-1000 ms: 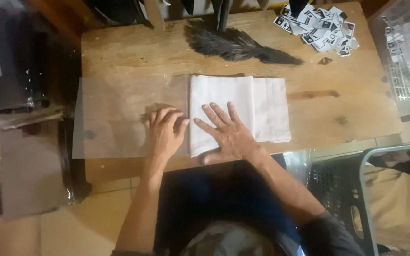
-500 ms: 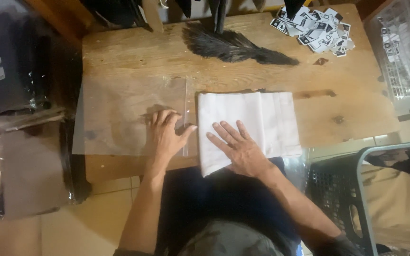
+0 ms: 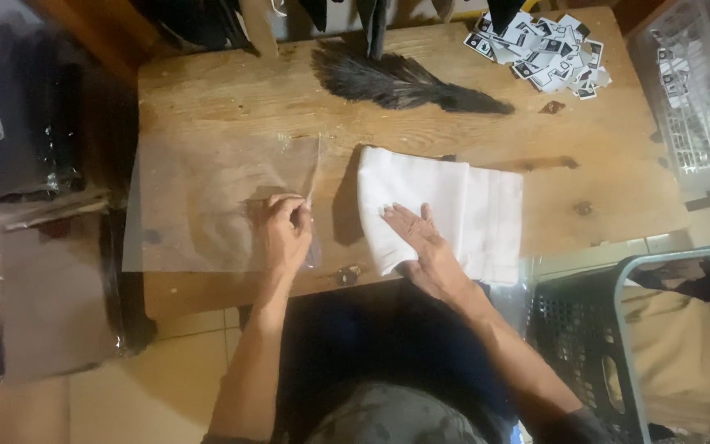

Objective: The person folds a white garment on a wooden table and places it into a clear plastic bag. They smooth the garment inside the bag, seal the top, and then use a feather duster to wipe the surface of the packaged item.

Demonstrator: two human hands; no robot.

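Folded white cloth (image 3: 441,210) on worktop (image 3: 232,99), now slid right, clear of clear bag (image 3: 207,205), under flat, released right hand (image 3: 421,247); left hand (image 3: 285,230) pinching bag's raised edge; feather duster (image 3: 396,78) beyond.

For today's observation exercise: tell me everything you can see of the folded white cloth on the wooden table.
The folded white cloth looks like soft woven fabric, folded into a rough rectangle with layered edges. It lies flat on the wooden table, near the front edge and right of the clear plastic bag, apart from it. Its left edge casts a shadow, so seems slightly raised. The right hand presses flat on its lower left part.
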